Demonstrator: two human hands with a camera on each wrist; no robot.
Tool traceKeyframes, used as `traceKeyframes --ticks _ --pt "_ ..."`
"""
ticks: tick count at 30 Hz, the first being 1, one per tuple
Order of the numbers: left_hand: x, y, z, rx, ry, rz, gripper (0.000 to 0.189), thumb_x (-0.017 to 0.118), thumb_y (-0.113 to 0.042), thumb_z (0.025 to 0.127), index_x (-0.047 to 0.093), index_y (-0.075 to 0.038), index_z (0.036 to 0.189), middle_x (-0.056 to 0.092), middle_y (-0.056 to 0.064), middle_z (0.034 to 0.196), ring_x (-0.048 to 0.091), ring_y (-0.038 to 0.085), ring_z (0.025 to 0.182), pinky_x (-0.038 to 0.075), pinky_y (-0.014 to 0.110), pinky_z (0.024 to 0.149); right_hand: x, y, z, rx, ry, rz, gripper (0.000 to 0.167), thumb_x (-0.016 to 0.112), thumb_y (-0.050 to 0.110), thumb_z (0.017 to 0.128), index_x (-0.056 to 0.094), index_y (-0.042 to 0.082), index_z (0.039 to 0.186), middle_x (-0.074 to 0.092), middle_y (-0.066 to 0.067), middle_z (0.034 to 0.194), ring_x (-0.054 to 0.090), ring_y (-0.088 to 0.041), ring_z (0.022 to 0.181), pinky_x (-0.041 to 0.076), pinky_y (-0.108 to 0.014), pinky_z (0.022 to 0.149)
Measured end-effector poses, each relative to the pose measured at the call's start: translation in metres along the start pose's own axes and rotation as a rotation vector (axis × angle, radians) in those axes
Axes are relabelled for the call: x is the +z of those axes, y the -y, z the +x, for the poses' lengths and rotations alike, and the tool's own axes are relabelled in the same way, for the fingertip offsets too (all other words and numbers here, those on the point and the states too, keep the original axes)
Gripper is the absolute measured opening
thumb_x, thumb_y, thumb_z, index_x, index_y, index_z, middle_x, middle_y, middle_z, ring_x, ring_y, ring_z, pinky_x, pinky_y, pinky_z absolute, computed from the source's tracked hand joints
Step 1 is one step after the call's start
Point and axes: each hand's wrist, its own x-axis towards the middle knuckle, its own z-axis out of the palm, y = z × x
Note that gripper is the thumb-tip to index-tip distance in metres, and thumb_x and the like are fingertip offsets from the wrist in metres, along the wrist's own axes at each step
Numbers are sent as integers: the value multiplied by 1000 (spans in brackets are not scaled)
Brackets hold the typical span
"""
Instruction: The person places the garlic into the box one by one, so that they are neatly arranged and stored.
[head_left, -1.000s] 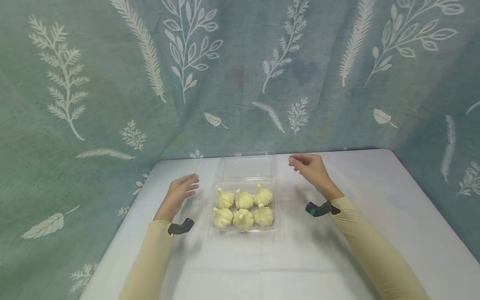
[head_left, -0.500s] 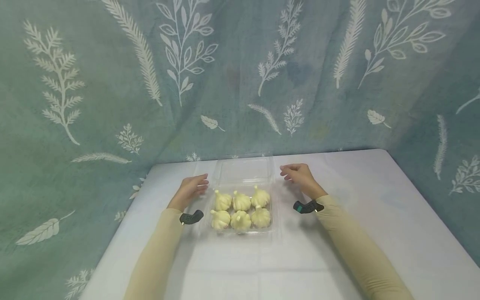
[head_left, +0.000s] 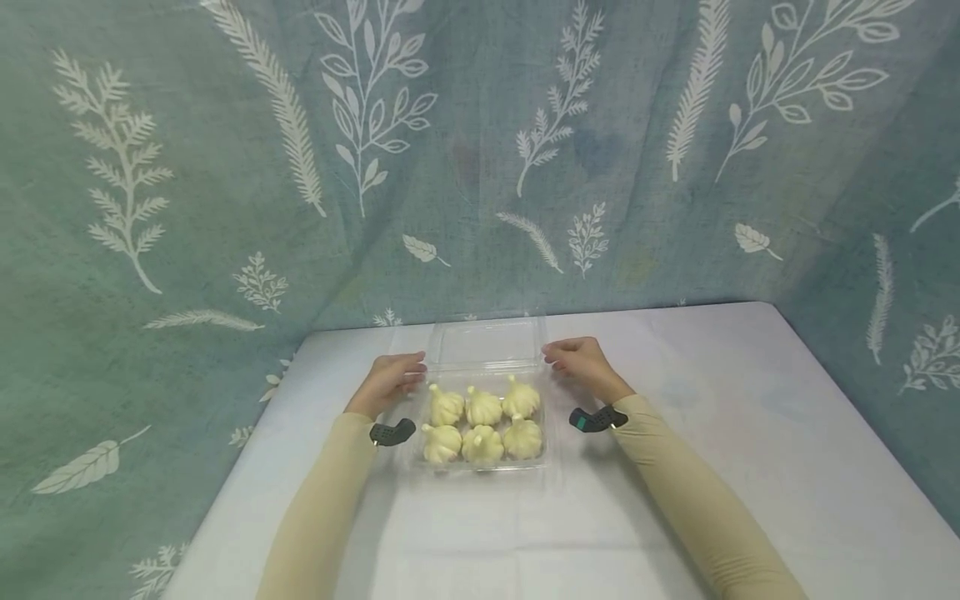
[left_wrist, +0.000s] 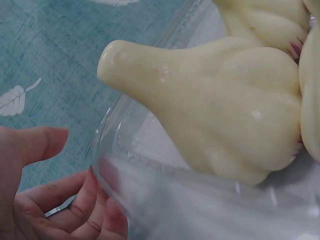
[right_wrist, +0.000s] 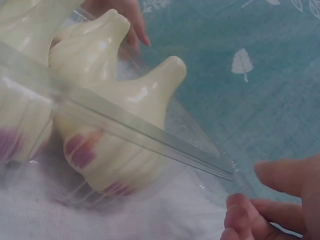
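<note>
A clear plastic clamshell box (head_left: 487, 465) stands on the table with its lid (head_left: 487, 343) tipped back. Several pale garlic bulbs (head_left: 484, 406) sit in it in two rows, their stems pointing up or away. My left hand (head_left: 386, 383) is at the box's back left corner, by the hinge; in the left wrist view its fingertips (left_wrist: 114, 220) meet the clear plastic while the thumb stays apart. On the opposite side, my right hand (head_left: 585, 367) reaches the lid's right edge. Its fingertips (right_wrist: 237, 215) are at the plastic corner, with the thumb held off.
A white cloth covers the table (head_left: 720, 433). Behind and at both sides hangs a blue-green curtain (head_left: 480, 167) with white leaf prints, close to the back of the lid. Dark cameras (head_left: 597, 418) are strapped to both wrists.
Both hands have moved inward to the box, the left one rightward and the right one leftward and nearer. The box and the garlic bulbs stay in place; the head view has shifted slightly.
</note>
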Motion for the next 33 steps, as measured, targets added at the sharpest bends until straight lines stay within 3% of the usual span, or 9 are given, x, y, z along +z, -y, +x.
traceKeyframes --ticks 5,11,15,23,28,33 --pt "4 -1 2 39 -5 7 53 62 -20 104 50 10 146 71 7 114 68 7 90 62 19 83 6 1 4 -6 -19 12 38 71 19 95 72 -3 126 78 -16 110 69 -12 85 60 -21 73" --pt "5 0 4 45 -34 -5 48 63 -15 104 53 8 145 72 10 115 68 4 84 61 14 73 9 1 5 5 -30 12 39 72 21 96 71 -1 128 76 -18 118 70 -12 87 62 -25 79" --pt "5 -2 3 42 -24 13 49 63 -16 103 53 7 145 71 12 121 68 5 88 60 15 76 8 1 6 8 -39 37 38 72 20 96 71 -1 128 75 -20 121 71 -16 91 64 -29 83" --pt "-1 -5 0 59 -27 7 49 66 -16 101 55 3 145 73 -6 96 68 8 90 60 18 80 6 6 0 -58 -62 31 39 73 17 93 71 -2 127 75 -21 118 73 -33 102 65 -40 89" --pt "-5 -5 -4 71 -6 4 48 66 -14 101 55 4 144 75 -6 95 69 6 87 62 22 85 6 8 -1 -91 -70 14 38 76 15 92 71 -3 125 73 -24 122 74 -23 94 66 -34 86" --pt "-9 0 -2 91 -8 45 49 67 -18 101 55 0 145 77 -4 102 73 15 100 59 38 106 7 13 -4 -134 -73 20 39 75 12 92 70 -6 126 73 -25 122 74 -17 95 65 -29 85"
